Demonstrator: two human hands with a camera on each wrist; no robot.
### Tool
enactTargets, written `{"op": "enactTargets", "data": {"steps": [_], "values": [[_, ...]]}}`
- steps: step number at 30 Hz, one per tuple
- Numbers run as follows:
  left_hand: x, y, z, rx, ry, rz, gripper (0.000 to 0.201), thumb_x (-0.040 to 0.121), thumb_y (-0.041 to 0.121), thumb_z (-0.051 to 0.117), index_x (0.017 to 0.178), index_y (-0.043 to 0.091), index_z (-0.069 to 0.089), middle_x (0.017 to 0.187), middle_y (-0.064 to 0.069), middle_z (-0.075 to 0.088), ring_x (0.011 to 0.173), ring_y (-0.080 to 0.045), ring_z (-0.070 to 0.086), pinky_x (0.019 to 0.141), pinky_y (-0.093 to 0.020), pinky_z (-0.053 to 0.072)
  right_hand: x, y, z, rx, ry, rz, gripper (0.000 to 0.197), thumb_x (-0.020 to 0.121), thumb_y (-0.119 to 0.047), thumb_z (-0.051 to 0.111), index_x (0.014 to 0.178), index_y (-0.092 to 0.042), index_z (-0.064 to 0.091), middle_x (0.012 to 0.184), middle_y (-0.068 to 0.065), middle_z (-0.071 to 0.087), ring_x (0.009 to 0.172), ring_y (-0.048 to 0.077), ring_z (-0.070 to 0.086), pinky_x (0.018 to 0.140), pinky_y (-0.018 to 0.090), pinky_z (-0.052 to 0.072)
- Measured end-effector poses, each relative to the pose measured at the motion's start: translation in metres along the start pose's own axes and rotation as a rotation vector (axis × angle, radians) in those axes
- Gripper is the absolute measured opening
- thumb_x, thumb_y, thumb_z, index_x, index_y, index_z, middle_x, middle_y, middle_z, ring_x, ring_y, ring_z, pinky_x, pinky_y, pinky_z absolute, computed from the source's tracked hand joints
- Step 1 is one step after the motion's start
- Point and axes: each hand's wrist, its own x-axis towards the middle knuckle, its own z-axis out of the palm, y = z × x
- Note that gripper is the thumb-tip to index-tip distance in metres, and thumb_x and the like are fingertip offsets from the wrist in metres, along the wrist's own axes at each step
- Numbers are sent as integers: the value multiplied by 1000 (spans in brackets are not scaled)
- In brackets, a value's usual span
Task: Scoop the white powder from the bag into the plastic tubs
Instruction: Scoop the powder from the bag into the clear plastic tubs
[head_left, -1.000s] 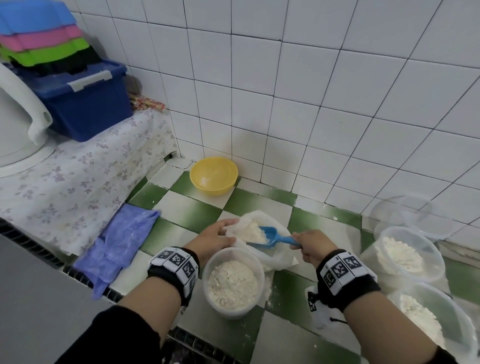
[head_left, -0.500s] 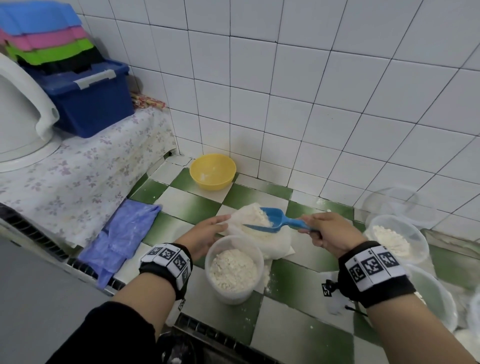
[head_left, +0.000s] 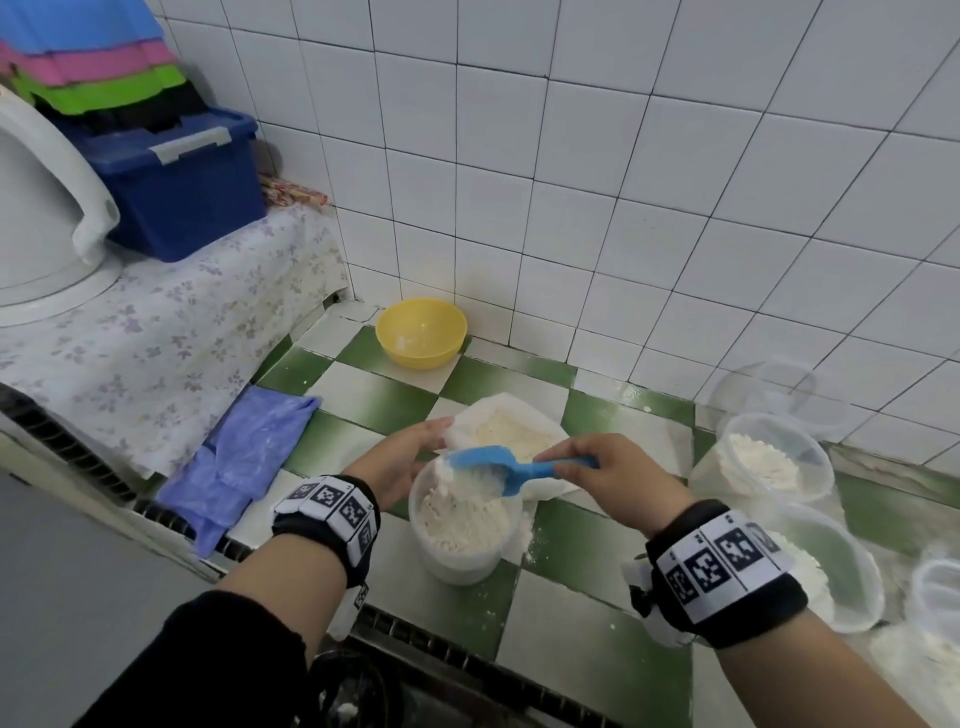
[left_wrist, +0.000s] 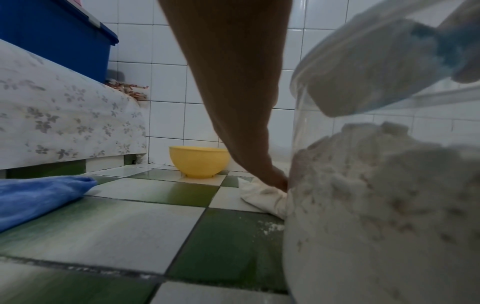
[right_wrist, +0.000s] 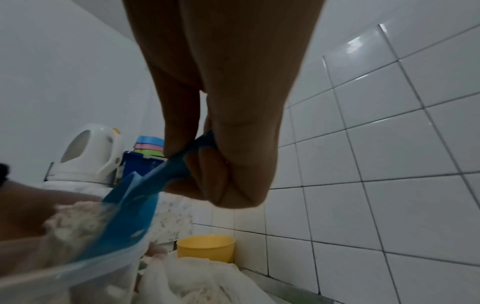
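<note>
A blue plastic scoop (head_left: 488, 467) loaded with white powder is tipped over a clear round tub (head_left: 462, 551) that is largely full of powder. My right hand (head_left: 597, 467) grips the scoop's handle; in the right wrist view the scoop (right_wrist: 145, 197) slants down over the tub rim (right_wrist: 78, 277). Just behind the tub lies the open white bag (head_left: 511, 431) of powder. My left hand (head_left: 410, 452) reaches past the tub's left side, and its straight fingers touch the bag's edge (left_wrist: 262, 197). The tub (left_wrist: 376, 205) fills the right of the left wrist view.
A yellow bowl (head_left: 421, 332) stands by the tiled wall. A blue cloth (head_left: 244, 462) lies on the left. Two filled tubs (head_left: 769, 457) (head_left: 831, 566) and an empty one (head_left: 769, 389) stand on the right. A blue box (head_left: 176, 176) and a white kettle (head_left: 47, 208) sit on the raised shelf.
My right hand lifted the loaded scoop out of the bag, carried it toward me and tipped it over the tub. My left hand stayed at the bag's edge.
</note>
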Motion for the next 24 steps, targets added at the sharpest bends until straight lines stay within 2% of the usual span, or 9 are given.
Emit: {"op": "enactTargets", "data": {"steps": [3,6,8,10,14,16,17,21,24], "values": [[-5,0,0,17,-3,-2,27,101,34,47,125,27,58,120,-4,63,102,-23,60,75,-39,52,-4,-4,7,-66,0,-59,23,94,-13,52,101,-25,69,86,-10,60,65,2,45,58,10,34],[-7,-1,-1,36,-13,5,32,101,38,48,129,26,58,125,-5,62,107,-23,61,67,-35,52,-5,-4,11,-83,50,-109,27,93,-7,53,100,-28,70,103,-7,60,87,1,52,72,7,37],[-8,-1,-1,42,-9,3,35,100,39,49,131,24,59,127,-5,62,108,-24,61,66,-34,53,-5,-2,12,-79,84,-129,28,92,-6,54,99,-29,70,104,-6,58,91,1,51,75,5,37],[-8,-1,-2,33,0,4,35,101,37,49,132,23,58,124,-5,62,105,-24,62,66,-34,53,-5,-1,10,-68,110,-131,28,92,-7,54,100,-28,69,102,-6,59,87,-2,50,72,5,36],[-10,0,-3,35,-11,2,35,101,37,49,133,26,57,126,-5,62,105,-26,63,64,-34,56,-5,-6,5,-78,102,-129,24,93,-10,51,99,-24,70,92,-3,62,68,6,47,59,11,37],[-10,0,-3,45,-7,-5,35,100,39,51,131,24,59,127,-5,63,103,-23,64,59,-31,57,-4,-9,8,-155,95,-160,23,94,-11,51,99,-23,70,92,1,61,74,11,50,63,13,38],[-10,0,-4,47,-9,-1,36,100,38,51,131,23,59,127,-5,63,104,-23,63,59,-30,57,-3,-10,10,-198,97,-186,23,93,-11,51,99,-23,70,92,1,59,79,9,49,67,11,37],[-8,-1,-4,23,-8,26,32,100,34,51,129,22,60,127,-8,63,107,-26,63,75,-38,57,-2,-13,20,-345,29,-260,26,93,-9,49,101,-20,71,92,-2,51,89,9,43,74,11,32],[-11,0,-3,38,-15,14,28,101,35,49,125,28,60,123,-5,63,106,-26,62,73,-39,56,-3,-16,16,-368,-1,-269,28,92,-7,48,100,-21,72,90,-4,50,89,7,42,73,8,33]]}}
